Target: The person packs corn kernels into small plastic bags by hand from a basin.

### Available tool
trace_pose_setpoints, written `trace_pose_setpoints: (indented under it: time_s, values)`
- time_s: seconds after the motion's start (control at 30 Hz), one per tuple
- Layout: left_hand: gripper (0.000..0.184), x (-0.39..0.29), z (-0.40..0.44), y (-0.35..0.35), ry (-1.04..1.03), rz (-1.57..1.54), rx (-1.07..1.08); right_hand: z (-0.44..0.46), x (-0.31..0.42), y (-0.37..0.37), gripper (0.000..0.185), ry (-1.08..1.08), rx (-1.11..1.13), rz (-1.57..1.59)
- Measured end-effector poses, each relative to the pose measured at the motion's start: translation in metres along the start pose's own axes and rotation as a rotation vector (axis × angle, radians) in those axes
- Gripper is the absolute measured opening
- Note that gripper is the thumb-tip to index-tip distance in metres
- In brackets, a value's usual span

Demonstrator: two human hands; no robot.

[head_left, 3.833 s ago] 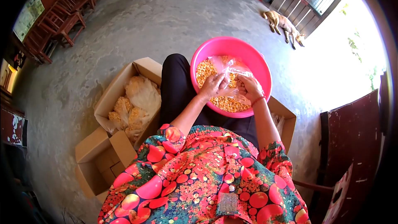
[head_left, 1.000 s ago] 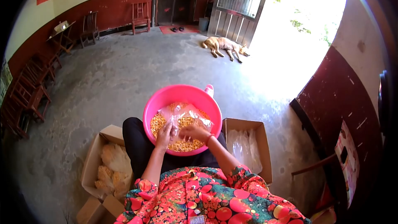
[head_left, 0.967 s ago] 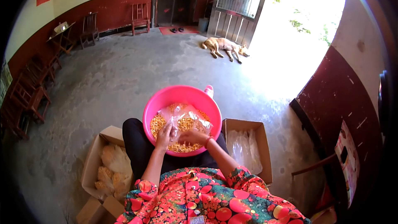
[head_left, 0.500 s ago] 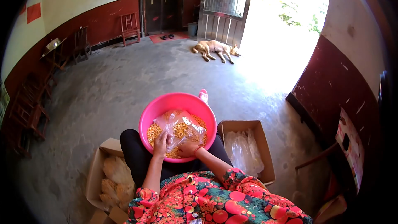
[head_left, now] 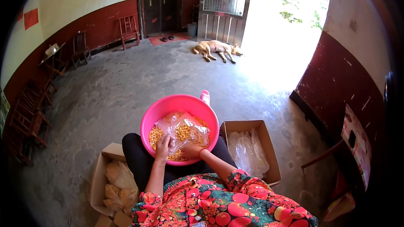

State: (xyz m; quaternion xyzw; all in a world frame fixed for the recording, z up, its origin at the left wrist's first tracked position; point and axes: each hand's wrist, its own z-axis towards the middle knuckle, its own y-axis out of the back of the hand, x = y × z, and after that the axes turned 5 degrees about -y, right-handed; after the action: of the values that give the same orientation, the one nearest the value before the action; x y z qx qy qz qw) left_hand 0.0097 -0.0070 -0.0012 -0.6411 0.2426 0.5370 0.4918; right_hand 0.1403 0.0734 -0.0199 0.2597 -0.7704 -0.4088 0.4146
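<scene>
On my lap rests a pink plastic basin (head_left: 147, 120) with yellow-orange corn kernels (head_left: 155, 134) in it. A clear plastic bag (head_left: 192, 121) lies over the kernels, with some kernels showing in or through it. My left hand (head_left: 163, 148) is closed on the bag's near left edge. Low in the basin, my right hand (head_left: 191, 151), with a red band at the wrist, reaches to the kernels at the bag's near side. Its fingers are hidden, so whether they hold kernels or the bag cannot be made out.
Right of my legs stands a cardboard box (head_left: 274, 159) with clear plastic bags (head_left: 248, 153). Another box (head_left: 97, 180) on the left holds filled bags (head_left: 120, 174). A dog (head_left: 216, 48) lies by the open door (head_left: 223, 12). Wooden chairs (head_left: 128, 29) line the wall.
The camera view has shifted slightly. Both hands keep nearly the same place at the bag and basin, with no clear change in grip.
</scene>
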Motion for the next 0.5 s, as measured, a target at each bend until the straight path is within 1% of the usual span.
trace_pose_setpoints:
  time_s: [0.03,0.07,0.13,0.17,0.23,0.27,0.33,0.37,0.43,0.47,0.5]
  values:
    - [0.019,0.0,0.0,0.0,-0.004,-0.009,0.004,-0.001,0.001,0.002,0.033,-0.024,0.058,0.083]
    - [0.019,0.0,0.0,0.0,-0.007,-0.018,0.009,-0.001,0.001,0.002,0.033,-0.024,0.057,0.084]
    - [0.019,-0.002,-0.001,-0.001,0.001,-0.024,0.01,0.001,-0.002,-0.001,0.033,0.042,-0.022,-0.092]
    - [0.019,-0.002,-0.001,-0.002,0.01,-0.031,0.009,0.003,-0.004,-0.003,0.033,0.043,-0.024,-0.09]
    - [0.019,-0.001,0.0,-0.001,0.002,-0.029,0.015,0.003,-0.005,-0.004,0.033,0.159,-0.064,-0.168]
    - [0.019,-0.001,0.0,-0.001,-0.007,-0.029,0.021,0.003,-0.006,-0.003,0.033,0.16,-0.066,-0.167]
    - [0.019,0.001,0.001,-0.001,-0.019,-0.035,0.026,-0.009,0.006,0.012,0.033,-0.015,0.032,0.101]
    - [0.019,0.002,0.002,0.0,-0.03,-0.043,0.031,-0.009,0.005,0.011,0.033,-0.015,0.03,0.102]
    - [0.019,0.001,0.001,0.0,-0.022,-0.038,0.033,-0.011,0.003,0.008,0.03,0.01,-0.131,0.363]
    - [0.019,0.0,0.001,-0.001,-0.015,-0.034,0.035,-0.011,0.0,0.008,0.03,0.01,-0.132,0.364]
    - [0.019,-0.001,0.0,-0.002,-0.014,-0.033,0.036,-0.013,0.0,0.011,0.027,-0.064,-0.012,0.641]
